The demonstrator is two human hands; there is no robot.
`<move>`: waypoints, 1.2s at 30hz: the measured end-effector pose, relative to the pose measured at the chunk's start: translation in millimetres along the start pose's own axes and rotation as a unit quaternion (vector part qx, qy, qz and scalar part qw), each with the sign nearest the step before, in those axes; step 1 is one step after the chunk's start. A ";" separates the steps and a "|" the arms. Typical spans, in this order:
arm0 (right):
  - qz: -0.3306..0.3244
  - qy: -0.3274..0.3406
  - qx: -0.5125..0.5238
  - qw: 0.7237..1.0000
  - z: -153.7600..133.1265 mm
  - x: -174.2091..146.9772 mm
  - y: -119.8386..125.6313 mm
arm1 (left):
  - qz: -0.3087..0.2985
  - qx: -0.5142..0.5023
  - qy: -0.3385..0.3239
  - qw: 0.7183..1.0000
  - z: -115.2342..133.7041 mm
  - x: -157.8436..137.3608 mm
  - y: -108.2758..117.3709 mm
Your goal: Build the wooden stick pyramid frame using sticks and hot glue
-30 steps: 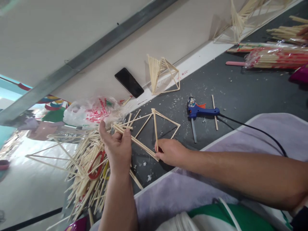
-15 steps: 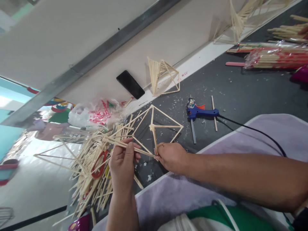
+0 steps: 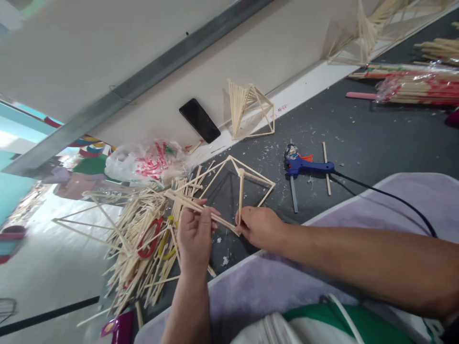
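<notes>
A frame of thin wooden sticks (image 3: 241,191) glued at the corners is held between my hands above the dark tabletop. My left hand (image 3: 195,234) is closed, thumb and fingers pinching a pair of long sticks that belong to this frame. My right hand (image 3: 261,227) pinches the frame's near corner, where sticks meet; its fingertips partly hide that joint. To the right of the frame lies a blue glue gun (image 3: 310,166) with an orange trigger, its metal stand leg pointing down. A single loose stick (image 3: 325,150) passes under the gun's handle.
A heap of loose sticks (image 3: 138,239) with red-handled scissors (image 3: 146,243) lies left. A black phone (image 3: 200,120) and a finished-looking stick model (image 3: 234,107) sit by the wall. Packaged sticks (image 3: 412,91) are at far right; the gun's black cord (image 3: 387,198) runs rightward.
The stick frame has tilted in my hands, its central joint now higher and further right. My left hand has shifted slightly right and up. The camera view has shifted a little.
</notes>
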State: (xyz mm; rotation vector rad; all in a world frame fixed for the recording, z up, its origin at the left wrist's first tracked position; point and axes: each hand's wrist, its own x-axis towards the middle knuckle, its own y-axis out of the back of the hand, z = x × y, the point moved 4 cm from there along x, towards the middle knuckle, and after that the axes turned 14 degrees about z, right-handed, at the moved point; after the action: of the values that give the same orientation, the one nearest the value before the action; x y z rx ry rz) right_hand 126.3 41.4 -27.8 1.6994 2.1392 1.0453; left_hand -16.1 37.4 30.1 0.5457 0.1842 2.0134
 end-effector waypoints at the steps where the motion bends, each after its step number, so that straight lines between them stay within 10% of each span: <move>1: 0.001 -0.010 0.007 1.000 1.9 1.2 0.0 | -0.018 0.000 0.015 1.000 -3.9 -0.6 -3.3; 8: -0.002 -0.019 0.040 0.999 9.8 7.1 -2.4 | -0.141 -0.009 0.127 0.982 -32.5 -6.1 -17.6; 36: -0.002 -0.020 0.041 0.999 7.7 6.7 -4.6 | -0.147 0.011 0.084 0.986 -36.2 -12.6 -19.5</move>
State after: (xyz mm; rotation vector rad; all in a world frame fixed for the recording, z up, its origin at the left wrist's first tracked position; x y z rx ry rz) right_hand 125.0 50.1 -34.6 1.7366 2.1865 0.9276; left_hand -11.9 39.6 -12.7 0.3387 0.3684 1.7695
